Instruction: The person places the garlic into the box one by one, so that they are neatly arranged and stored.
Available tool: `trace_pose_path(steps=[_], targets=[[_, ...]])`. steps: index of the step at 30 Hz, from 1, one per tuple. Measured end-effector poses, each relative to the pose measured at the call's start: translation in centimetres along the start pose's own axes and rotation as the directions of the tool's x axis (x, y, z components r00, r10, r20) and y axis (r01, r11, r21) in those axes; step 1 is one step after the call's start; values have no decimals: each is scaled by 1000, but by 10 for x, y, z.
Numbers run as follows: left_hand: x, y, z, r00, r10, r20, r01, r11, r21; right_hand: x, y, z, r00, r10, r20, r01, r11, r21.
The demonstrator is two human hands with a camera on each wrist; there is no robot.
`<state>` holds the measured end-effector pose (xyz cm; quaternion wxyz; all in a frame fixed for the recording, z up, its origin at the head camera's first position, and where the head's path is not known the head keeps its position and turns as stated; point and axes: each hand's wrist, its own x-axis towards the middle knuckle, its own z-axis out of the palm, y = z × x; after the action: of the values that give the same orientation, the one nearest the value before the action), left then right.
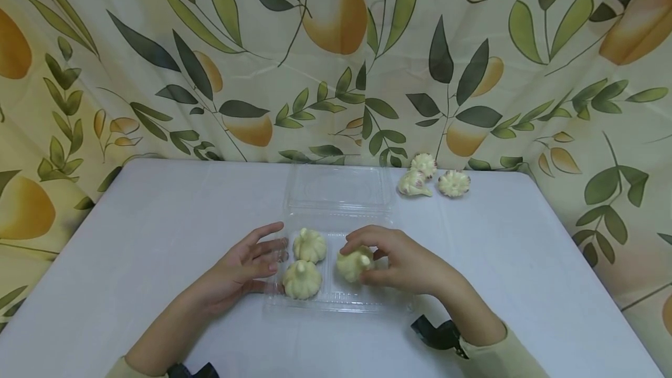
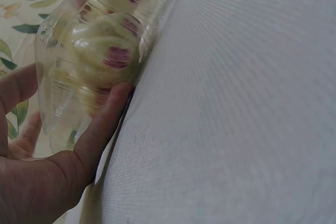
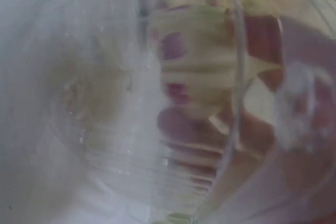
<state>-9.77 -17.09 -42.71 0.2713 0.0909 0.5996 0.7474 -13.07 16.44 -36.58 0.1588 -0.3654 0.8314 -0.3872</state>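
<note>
A clear plastic clamshell box lies on the table with its lid folded back. Two garlic bulbs sit one behind the other in its left side. My right hand grips a third garlic bulb with thumb and fingers, inside the box's right half. Against the box's left wall rests my left hand, its fingers spread and thumb extended. The left wrist view shows the thumb touching the clear wall beside the purple-marked bulbs. In the right wrist view, the clear plastic blurs the held bulb.
Three more garlic bulbs lie at the table's back edge, right of the lid. A white cloth covers the table. Behind it hangs a fruit-and-leaf patterned curtain. Black straps sit at the wrists.
</note>
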Motion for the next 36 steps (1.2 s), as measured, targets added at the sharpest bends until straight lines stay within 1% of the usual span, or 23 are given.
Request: trace_pose_path(steps=[12,21,29,36], targets=[[1,-1,-2,1000,0,5,0,1000,-1,5,0,13,999,-1,32,0,1000,27],[0,-1,-1,1000,4,5,-4,1000,-4,6,-7,25,996,67,50,-67,998,4],[1,-2,-2,1000,3,5,-3,1000,-5,6,-7,30,997,54,59,-52,998,-35],[0,-1,-1,1000,9,10,-9,1000,-7,5,-9,28,995,54,88,-51,998,-33]])
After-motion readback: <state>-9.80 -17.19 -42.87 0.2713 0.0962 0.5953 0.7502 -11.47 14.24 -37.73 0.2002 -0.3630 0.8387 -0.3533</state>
